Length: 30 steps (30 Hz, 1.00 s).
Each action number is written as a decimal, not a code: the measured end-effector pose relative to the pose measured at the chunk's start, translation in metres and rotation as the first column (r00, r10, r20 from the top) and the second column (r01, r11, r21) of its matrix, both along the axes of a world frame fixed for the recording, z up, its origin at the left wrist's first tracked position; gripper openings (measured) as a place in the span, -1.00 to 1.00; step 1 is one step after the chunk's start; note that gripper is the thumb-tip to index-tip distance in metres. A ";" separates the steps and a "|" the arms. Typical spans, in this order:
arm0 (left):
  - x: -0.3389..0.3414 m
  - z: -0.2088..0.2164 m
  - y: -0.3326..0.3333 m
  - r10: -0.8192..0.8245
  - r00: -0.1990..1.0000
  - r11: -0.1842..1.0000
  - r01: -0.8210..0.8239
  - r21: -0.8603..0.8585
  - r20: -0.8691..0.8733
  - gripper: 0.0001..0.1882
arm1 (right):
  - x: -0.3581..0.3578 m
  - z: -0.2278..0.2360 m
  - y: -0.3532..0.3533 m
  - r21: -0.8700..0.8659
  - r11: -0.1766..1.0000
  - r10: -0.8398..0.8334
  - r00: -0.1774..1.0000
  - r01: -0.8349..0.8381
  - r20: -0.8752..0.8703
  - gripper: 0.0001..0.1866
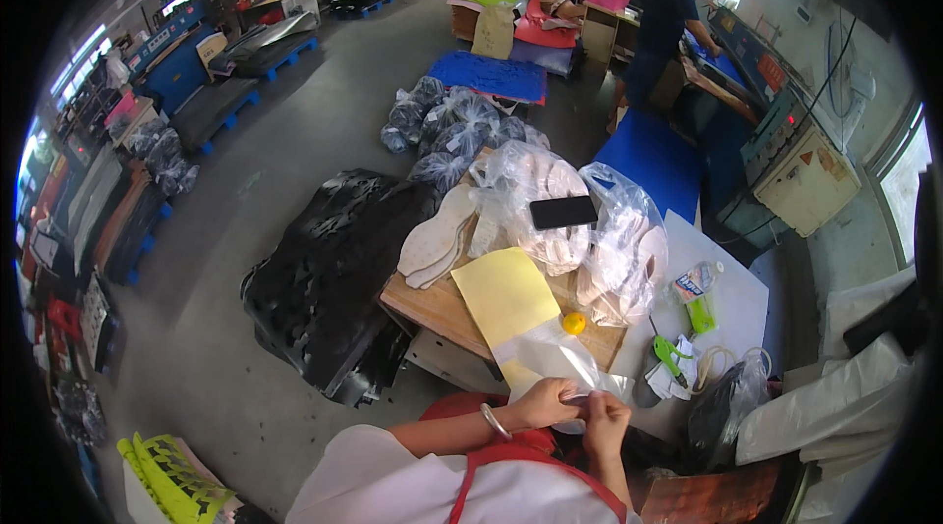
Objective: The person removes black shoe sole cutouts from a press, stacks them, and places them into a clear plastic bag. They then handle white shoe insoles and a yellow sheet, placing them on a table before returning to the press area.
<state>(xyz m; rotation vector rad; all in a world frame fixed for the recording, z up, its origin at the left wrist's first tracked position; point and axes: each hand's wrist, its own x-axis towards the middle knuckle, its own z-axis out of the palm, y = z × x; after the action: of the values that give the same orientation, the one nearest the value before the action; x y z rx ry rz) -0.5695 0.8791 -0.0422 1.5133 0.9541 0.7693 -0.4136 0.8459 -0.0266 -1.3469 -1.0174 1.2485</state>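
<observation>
My left hand (546, 403), with a silver bangle at its wrist, and my right hand (606, 418) are close together at the table's near edge. The fingers of both are closed in a pinch on a clear plastic bag (558, 355), whose crumpled film spreads out ahead of them. What else they may pinch is too small to make out. Partly under the film lies a yellow sheet (506, 296). A small round yellow object (574, 324) sits beside it. Farther back, a black phone (563, 213) rests on clear bags of pale insoles (535, 180). Loose insoles (435, 239) lie stacked at the left.
Black cut-out sheets (329, 278) are piled left of the wooden table (432, 313). At right are green-handled snips (671, 357), a plastic bottle (699, 278) and a dark bag (722, 416). Stuffed bags (457, 126) stand beyond; a person (668, 23) works at a machine.
</observation>
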 end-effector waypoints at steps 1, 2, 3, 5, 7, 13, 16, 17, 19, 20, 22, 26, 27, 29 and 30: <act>-0.011 -0.007 0.006 0.048 0.997 0.989 -0.041 -0.140 0.053 -0.90 | 0.008 -0.002 -0.002 -0.112 0.990 -0.117 0.940 0.085 -0.320 -0.80; -0.023 -0.015 0.011 0.104 0.989 0.960 -0.074 -0.269 0.101 -0.89 | 0.023 -0.001 -0.004 -0.239 0.960 -0.250 0.835 0.146 -0.491 -0.79; -0.038 -0.024 0.016 0.159 0.968 0.937 -0.086 -0.340 0.195 -0.88 | 0.039 0.002 -0.007 -0.336 0.934 -0.325 0.680 0.122 -0.657 -0.78; -0.064 -0.045 0.027 0.608 0.647 0.731 -0.230 -0.643 0.460 -0.88 | 0.070 0.010 -0.030 -0.397 0.887 -0.460 0.550 0.238 -0.697 -0.80; -0.094 -0.065 0.036 0.811 0.473 0.504 -0.264 -0.823 0.344 -0.87 | 0.090 0.007 -0.050 -0.424 0.853 -0.520 0.548 0.303 -0.655 -0.78; -0.115 -0.052 0.051 0.766 0.462 0.586 -0.212 -0.782 0.448 -0.76 | 0.113 0.005 -0.084 -0.080 0.963 -0.210 0.906 0.256 0.368 -0.80; -0.075 -0.003 0.062 0.574 0.723 0.814 -0.454 -0.362 0.384 -0.77 | 0.093 0.020 -0.057 0.182 0.960 -0.269 0.512 0.214 0.816 -0.29; -0.055 0.015 0.063 0.483 0.838 0.875 -0.474 -0.098 0.253 -0.75 | 0.083 0.027 -0.045 0.294 0.952 -0.293 0.530 0.085 0.796 -0.07; -0.023 0.047 0.037 0.291 0.957 0.932 -0.280 0.232 -0.016 -0.78 | 0.053 0.032 -0.024 0.385 0.908 -0.203 0.630 -0.165 0.750 0.03; -0.007 0.059 0.022 0.164 0.985 0.934 -0.136 0.330 -0.059 -0.79 | 0.036 0.028 -0.010 0.352 0.897 -0.161 0.545 -0.266 0.823 0.04; 0.002 0.078 0.003 -0.023 0.991 0.874 0.085 0.479 -0.133 -0.76 | 0.027 0.023 0.015 0.272 0.884 -0.135 0.350 -0.380 0.927 -0.16; -0.049 0.073 -0.002 0.264 0.821 0.699 0.199 0.687 -0.506 -0.78 | 0.050 0.017 0.005 0.159 0.953 0.087 0.740 -0.256 0.667 -0.61; -0.062 0.064 0.000 0.275 0.787 0.629 0.287 0.722 -0.553 -0.81 | 0.052 0.017 -0.010 0.120 0.916 0.238 0.760 -0.382 0.604 -0.63; -0.079 0.040 -0.005 0.193 0.785 0.704 0.307 0.641 -0.588 -0.83 | 0.050 0.016 -0.039 -0.051 0.825 0.523 0.727 -0.562 0.446 -0.63; -0.083 0.031 -0.005 0.090 0.820 0.829 0.253 0.499 -0.565 -0.82 | 0.050 0.016 -0.046 -0.143 0.815 0.569 0.733 -0.561 0.373 -0.60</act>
<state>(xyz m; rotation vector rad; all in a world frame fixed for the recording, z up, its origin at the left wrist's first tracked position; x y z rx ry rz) -0.6526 0.8745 -0.0115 2.3834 1.1396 0.5488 -0.3633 0.7999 -0.0105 -1.3876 -1.8191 1.4478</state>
